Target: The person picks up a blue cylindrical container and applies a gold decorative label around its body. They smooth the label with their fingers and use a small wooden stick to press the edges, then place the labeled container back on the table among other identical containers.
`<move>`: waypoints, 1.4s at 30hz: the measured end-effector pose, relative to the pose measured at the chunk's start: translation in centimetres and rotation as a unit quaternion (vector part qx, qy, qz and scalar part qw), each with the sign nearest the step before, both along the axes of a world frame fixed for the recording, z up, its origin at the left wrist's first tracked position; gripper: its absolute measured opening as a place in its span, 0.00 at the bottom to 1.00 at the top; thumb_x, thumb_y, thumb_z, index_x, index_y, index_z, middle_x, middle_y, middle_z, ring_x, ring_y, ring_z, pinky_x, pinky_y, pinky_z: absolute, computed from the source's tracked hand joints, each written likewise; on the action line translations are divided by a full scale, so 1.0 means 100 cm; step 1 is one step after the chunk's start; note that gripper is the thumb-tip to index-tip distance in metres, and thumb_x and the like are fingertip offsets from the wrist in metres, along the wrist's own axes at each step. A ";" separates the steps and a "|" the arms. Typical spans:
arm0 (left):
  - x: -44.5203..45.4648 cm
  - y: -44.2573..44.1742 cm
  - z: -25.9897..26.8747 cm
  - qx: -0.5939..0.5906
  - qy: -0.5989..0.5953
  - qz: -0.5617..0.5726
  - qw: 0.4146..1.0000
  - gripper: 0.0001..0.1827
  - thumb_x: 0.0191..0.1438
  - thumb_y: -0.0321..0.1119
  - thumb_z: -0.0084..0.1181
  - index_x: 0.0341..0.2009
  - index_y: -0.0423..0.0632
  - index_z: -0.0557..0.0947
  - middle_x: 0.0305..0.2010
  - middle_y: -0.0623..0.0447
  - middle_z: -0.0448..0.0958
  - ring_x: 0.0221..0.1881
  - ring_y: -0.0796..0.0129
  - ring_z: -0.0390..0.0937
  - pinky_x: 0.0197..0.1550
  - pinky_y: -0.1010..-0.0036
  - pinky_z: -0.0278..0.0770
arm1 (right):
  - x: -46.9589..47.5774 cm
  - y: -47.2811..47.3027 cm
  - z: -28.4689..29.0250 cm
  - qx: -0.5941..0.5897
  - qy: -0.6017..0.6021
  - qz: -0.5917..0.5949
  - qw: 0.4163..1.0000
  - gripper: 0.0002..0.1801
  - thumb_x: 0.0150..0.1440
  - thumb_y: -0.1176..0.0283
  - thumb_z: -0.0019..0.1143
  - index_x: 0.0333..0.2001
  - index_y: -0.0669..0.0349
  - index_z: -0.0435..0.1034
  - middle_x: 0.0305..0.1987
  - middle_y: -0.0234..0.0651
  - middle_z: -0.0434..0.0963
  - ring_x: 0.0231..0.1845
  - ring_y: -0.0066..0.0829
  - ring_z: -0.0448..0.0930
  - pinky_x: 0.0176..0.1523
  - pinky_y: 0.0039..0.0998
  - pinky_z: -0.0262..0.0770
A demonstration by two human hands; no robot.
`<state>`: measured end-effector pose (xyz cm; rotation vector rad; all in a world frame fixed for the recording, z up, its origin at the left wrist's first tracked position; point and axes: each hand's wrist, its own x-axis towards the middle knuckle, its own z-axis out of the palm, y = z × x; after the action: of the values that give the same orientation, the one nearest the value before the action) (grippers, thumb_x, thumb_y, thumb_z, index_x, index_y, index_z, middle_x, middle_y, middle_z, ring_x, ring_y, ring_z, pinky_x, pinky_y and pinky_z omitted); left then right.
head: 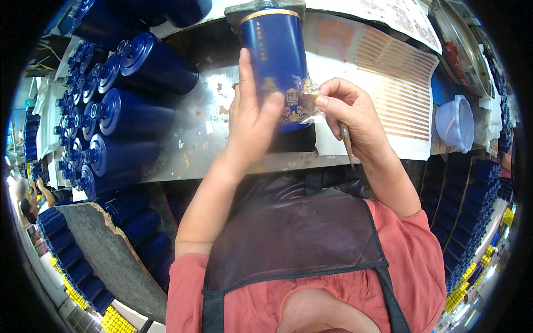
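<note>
A blue bottle (277, 41) with a gold band and gold writing lies on its side before me, its neck on a dark rest (233, 13). My left hand (254, 112) lies along the bottle's left side, fingers extended, thumb on its surface; it is partly blurred. Between thumb and forefinger, my right hand (345, 106) pinches the edge of a clear film (311, 93) with gold ornament at the bottle's lower right. A slim pointed wooden tool (346, 143) is also held in the right hand, its tip pointing down. Gold ornaments show on the bottle beneath and beside the film.
Several blue bottles (137, 112) lie stacked at left. A sheet with gold stripes (395, 87) lies at right, near a small lilac bucket (456, 124). The metal table (200, 154) bears paint specks and scraps. A co-worker (35, 204) is at far left. More bottles (462, 216) stand lower right.
</note>
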<state>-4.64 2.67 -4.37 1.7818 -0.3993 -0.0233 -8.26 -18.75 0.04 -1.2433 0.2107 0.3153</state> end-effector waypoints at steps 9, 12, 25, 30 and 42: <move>0.001 -0.002 -0.003 -0.036 0.046 -0.007 0.998 0.52 0.66 0.51 0.53 0.81 0.45 0.38 0.71 0.34 0.68 0.68 0.46 0.73 0.70 0.61 0.68 | 0.001 0.014 -0.015 -0.093 -0.117 -0.084 0.985 0.07 0.65 0.71 0.63 0.42 0.62 0.75 0.30 0.24 0.75 0.20 0.11 0.68 0.25 0.15 0.61; -0.001 -0.004 -0.002 -0.053 0.047 -0.002 0.997 0.52 0.65 0.49 0.53 0.81 0.45 0.38 0.71 0.34 0.68 0.68 0.47 0.73 0.69 0.61 0.69 | 0.009 0.019 -0.026 -0.114 -0.110 -0.111 0.981 0.09 0.66 0.70 0.62 0.46 0.62 0.74 0.33 0.24 0.75 0.23 0.10 0.68 0.27 0.14 0.61; 0.064 -0.016 0.023 -0.171 0.104 0.042 0.979 0.39 0.73 0.59 0.43 0.73 0.42 0.58 0.63 0.36 0.74 0.58 0.57 0.79 0.61 0.65 0.77 | 0.055 0.014 0.001 -0.375 -0.163 -0.008 0.913 0.49 0.57 0.38 0.63 0.69 0.66 0.67 0.31 0.36 0.77 0.35 0.28 0.80 0.42 0.31 0.76; 0.073 -0.020 0.016 -0.158 0.116 0.074 0.978 0.33 0.72 0.54 0.48 0.66 0.39 0.65 0.60 0.35 0.76 0.58 0.56 0.78 0.58 0.64 0.78 | 0.058 0.022 0.014 -0.463 -0.176 -0.002 0.869 0.48 0.57 0.42 0.69 0.69 0.68 0.66 0.29 0.31 0.74 0.32 0.21 0.76 0.35 0.24 0.71; 0.054 -0.010 0.027 -0.188 0.159 0.039 0.968 0.36 0.76 0.61 0.30 0.73 0.45 0.60 0.60 0.41 0.75 0.58 0.61 0.78 0.61 0.67 0.78 | 0.064 0.005 0.011 -0.279 -0.141 0.027 0.949 0.43 0.66 0.43 0.58 0.72 0.65 0.64 0.32 0.28 0.75 0.32 0.17 0.74 0.37 0.20 0.71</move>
<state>0.80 1.68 -1.71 1.3864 -0.0921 -0.1665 -1.86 -18.24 1.17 -1.8405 0.0139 0.1205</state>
